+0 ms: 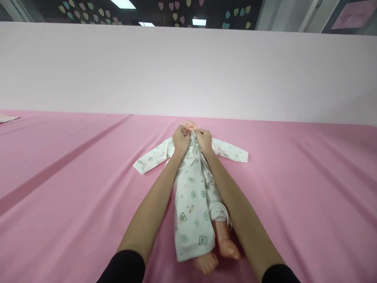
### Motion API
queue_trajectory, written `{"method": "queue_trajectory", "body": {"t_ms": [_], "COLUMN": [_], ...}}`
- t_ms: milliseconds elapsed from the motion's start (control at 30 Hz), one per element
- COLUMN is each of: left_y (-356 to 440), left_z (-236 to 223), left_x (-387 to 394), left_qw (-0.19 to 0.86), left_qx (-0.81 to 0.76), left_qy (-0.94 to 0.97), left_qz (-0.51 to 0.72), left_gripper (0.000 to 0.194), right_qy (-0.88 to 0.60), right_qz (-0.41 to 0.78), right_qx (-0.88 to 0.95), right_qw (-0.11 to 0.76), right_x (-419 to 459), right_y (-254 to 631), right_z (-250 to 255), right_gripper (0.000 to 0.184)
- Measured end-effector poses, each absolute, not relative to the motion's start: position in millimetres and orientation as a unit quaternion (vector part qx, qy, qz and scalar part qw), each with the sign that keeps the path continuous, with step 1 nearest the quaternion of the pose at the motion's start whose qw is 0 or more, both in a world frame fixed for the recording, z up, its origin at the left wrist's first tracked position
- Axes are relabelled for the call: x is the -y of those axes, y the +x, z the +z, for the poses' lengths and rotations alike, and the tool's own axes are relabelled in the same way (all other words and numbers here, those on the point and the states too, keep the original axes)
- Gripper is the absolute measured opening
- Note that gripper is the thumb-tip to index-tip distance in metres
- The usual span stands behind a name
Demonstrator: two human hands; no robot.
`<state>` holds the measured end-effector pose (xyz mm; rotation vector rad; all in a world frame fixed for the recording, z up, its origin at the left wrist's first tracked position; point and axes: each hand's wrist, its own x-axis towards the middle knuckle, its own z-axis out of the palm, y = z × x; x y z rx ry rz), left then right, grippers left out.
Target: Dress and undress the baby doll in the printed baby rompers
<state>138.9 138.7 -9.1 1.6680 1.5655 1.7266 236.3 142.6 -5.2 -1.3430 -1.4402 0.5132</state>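
A baby doll [228, 245] lies on its back, feet toward me, its head partly hidden behind my hands. It wears a white baby gown [193, 208] printed with green bears, the sleeves spread out to both sides. At the neckline, my left hand [182, 138] is closed in a pinch on the gown's collar. Just to the right, my right hand [204, 139] pinches the collar's other edge. The front hangs partly open below, and one bare leg shows past the hem.
A pink sheet [73, 188] with soft folds covers the surface. Behind it rises a white wall [188, 70], with dark glass and paper hearts above. The corner of a pale cloth [8, 118] lies at the far left.
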Motion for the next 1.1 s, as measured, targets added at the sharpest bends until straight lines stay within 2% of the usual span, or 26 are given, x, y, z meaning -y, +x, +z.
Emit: {"method": "queue_trajectory", "body": {"t_ms": [133,333,500,767,1100], "left_y": [138,138,138,139,140], "left_z": [-7,-6,-8,-8,-3], "left_x": [-137,-135,-136,-134,-129], "left_qw": [0.114,0.102,0.1,0.066,0.09], "left_qx": [-0.56,-0.556,-0.541,-0.555,-0.545], "left_qy": [0.584,0.578,0.587,0.629,0.598], "left_qz": [0.576,0.589,0.594,0.541,0.58], "left_gripper": [0.025,0.027,0.03,0.038,0.034], "right_qy": [-0.524,-0.5,-0.535,-0.54,-0.572], "right_qz": [0.258,0.252,0.225,0.141,0.172], "right_qx": [0.597,0.606,0.606,0.663,0.646], "right_qw": [0.55,0.564,0.544,0.499,0.475], "right_x": [-146,-151,-147,-148,-142], "right_y": [240,241,241,239,236], "right_z": [-10,-14,-9,-10,-5], "right_gripper": [0.027,0.027,0.012,0.015,0.016]}}
